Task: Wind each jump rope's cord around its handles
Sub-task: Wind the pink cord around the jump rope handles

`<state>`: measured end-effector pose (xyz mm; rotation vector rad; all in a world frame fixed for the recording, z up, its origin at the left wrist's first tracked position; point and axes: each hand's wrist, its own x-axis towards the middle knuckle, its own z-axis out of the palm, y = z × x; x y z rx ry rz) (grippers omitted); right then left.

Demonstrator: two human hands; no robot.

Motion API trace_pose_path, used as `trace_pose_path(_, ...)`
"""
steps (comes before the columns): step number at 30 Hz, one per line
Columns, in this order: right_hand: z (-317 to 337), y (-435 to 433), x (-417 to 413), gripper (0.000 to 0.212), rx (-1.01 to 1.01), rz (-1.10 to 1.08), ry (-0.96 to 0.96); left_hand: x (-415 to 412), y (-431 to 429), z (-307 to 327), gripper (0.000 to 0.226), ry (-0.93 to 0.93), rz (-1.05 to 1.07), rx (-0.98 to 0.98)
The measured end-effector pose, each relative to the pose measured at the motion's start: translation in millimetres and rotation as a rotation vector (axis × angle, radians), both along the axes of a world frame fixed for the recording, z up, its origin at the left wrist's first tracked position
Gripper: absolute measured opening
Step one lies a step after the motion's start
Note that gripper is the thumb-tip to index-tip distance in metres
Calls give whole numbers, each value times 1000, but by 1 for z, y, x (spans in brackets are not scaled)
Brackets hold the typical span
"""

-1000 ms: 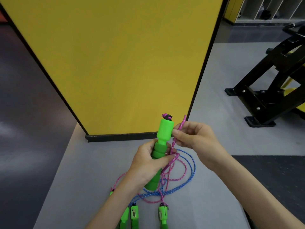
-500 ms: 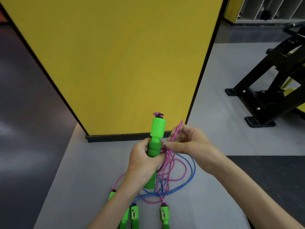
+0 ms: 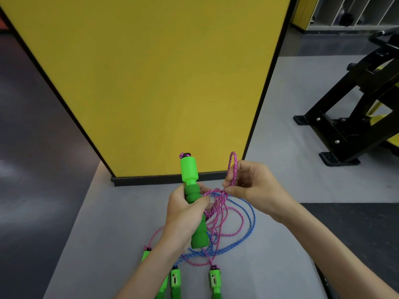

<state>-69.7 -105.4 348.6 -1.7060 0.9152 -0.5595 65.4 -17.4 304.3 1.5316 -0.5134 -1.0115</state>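
My left hand [image 3: 185, 214] grips a green jump-rope handle [image 3: 190, 175] upright by its foam middle, with a pink cord end at the top. To its right, my right hand [image 3: 252, 186] pinches a loop of the pink cord [image 3: 232, 167], which rises above the fingers. Slack pink cord [image 3: 235, 229] hangs tangled below my hands over a blue cord [image 3: 250, 212] lying in loops on the grey surface [image 3: 108, 234]. Three more green handles [image 3: 214, 281] lie at the near edge, one partly hidden by my left forearm.
A yellow panel [image 3: 155, 83] with a black base strip stands just behind my hands. A black exercise machine frame [image 3: 349, 117] sits on the floor to the right. Dark floor lies left of the grey surface, and a dark mat [image 3: 356, 223] at the right.
The handle moved left and slightly down. My right hand drew away from the handle to the right, pulling up a loop of pink cord.
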Motion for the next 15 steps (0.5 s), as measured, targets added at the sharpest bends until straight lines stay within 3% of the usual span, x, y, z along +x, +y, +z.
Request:
trace_pose_path(10, 2, -1, 4, 19, 206, -110, -307, 2, 0, 0, 19, -50, -103, 41)
trace_pose_path(15, -1, -3, 3, 17, 205, -109, -277, 3, -1, 2, 18, -58, -64, 37)
